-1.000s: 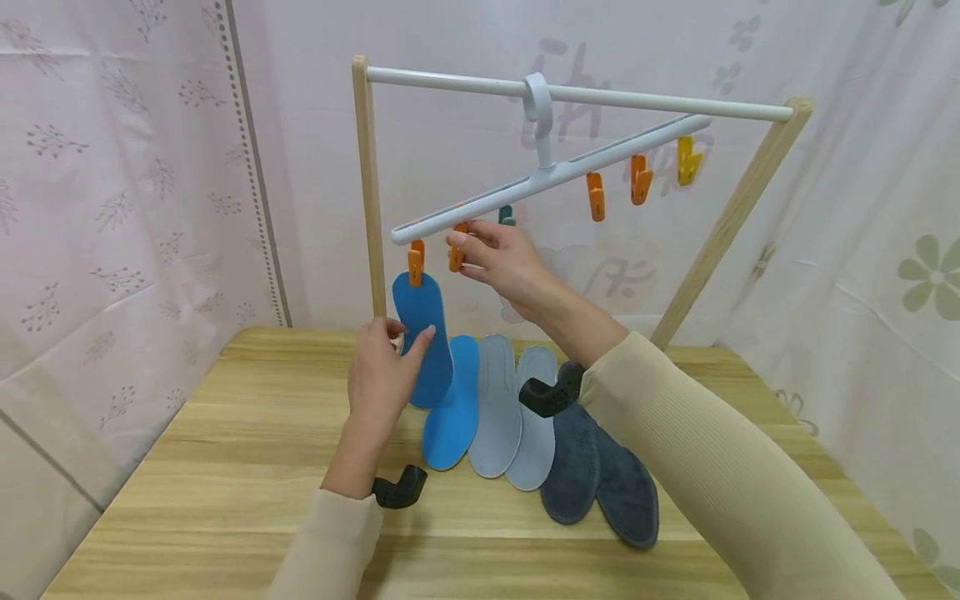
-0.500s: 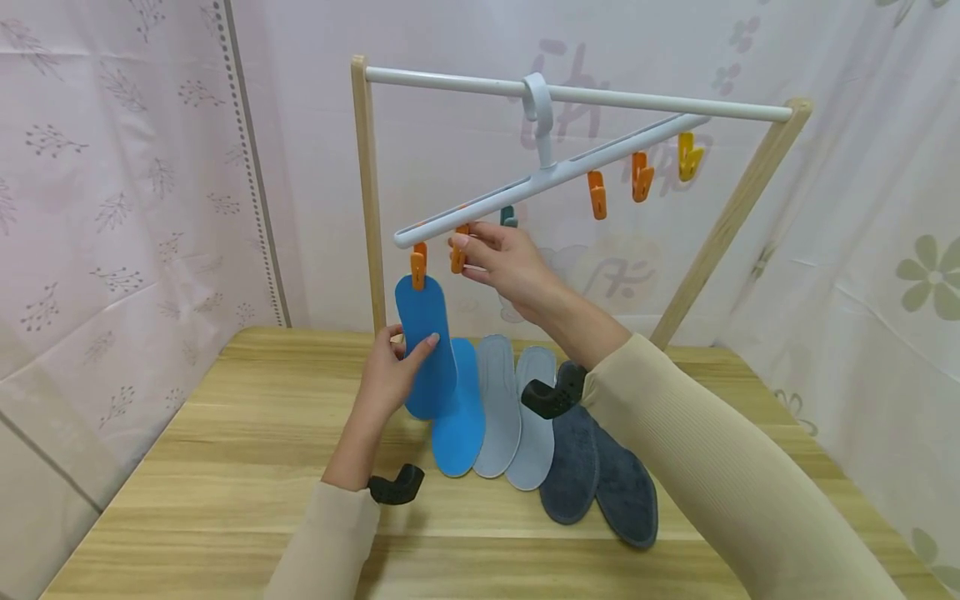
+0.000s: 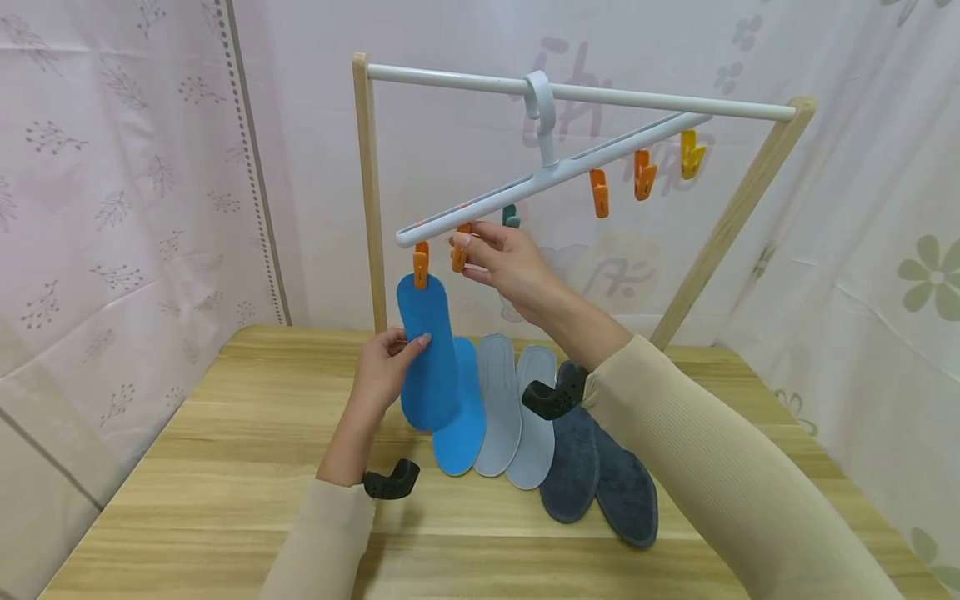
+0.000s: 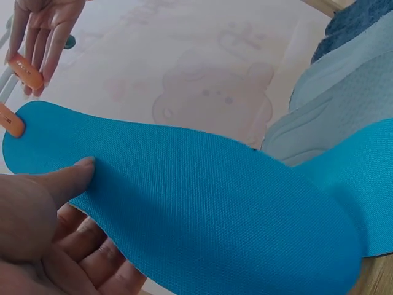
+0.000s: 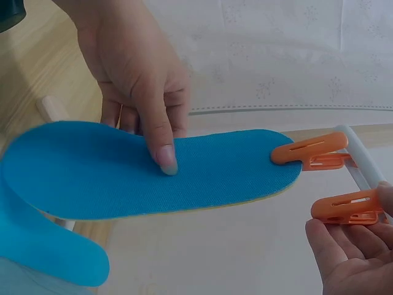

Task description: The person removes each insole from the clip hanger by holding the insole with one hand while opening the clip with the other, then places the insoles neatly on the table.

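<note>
A blue insole (image 3: 431,358) hangs by its narrow end from an orange clothespin (image 3: 422,265) at the hanger's left end. My left hand (image 3: 380,367) pinches the insole's left edge, thumb on the front face and the other fingers behind it. The second orange clothespin (image 3: 460,250) is held between the thumb and fingers of my right hand (image 3: 506,262). In the right wrist view, nothing sits in that clothespin's (image 5: 347,208) tip. The pale hanger (image 3: 551,173) slants down to the left from its hook.
On the wooden table (image 3: 225,467) lie a second blue insole (image 3: 463,433), two grey insoles (image 3: 497,408) and two dark fuzzy insoles (image 3: 628,492). A rack with a white rod (image 3: 660,102) carries the hanger. More clothespins (image 3: 643,175) hang at its right, and a green one (image 3: 511,217) is behind my right hand.
The hung blue insole has swung slightly right and toward me, with my left hand still on it. The hanger's left end has shifted slightly right. My right hand stays on its clothespin.
</note>
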`<action>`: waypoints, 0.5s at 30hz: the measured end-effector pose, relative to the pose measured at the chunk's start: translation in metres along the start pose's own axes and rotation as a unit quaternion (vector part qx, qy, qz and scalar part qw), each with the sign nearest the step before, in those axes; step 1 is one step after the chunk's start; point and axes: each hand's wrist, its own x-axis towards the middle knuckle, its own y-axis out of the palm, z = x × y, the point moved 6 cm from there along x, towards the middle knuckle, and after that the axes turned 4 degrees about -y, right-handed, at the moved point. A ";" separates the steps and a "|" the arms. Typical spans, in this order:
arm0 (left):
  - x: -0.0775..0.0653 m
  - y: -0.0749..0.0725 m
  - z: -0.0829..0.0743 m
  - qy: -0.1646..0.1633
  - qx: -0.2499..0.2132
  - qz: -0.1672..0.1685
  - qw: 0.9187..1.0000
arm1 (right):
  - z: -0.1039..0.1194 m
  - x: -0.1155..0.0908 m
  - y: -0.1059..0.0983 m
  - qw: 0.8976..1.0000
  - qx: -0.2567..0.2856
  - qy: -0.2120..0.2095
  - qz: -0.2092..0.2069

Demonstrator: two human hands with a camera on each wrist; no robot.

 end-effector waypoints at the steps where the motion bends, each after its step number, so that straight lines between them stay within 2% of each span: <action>1: 0.000 0.000 0.000 0.001 -0.002 0.002 1.000 | 0.000 0.000 0.000 1.000 0.001 0.001 0.000; 15: 0.002 -0.008 -0.002 0.002 0.017 0.004 1.000 | 0.002 0.000 0.000 1.000 -0.017 0.002 -0.008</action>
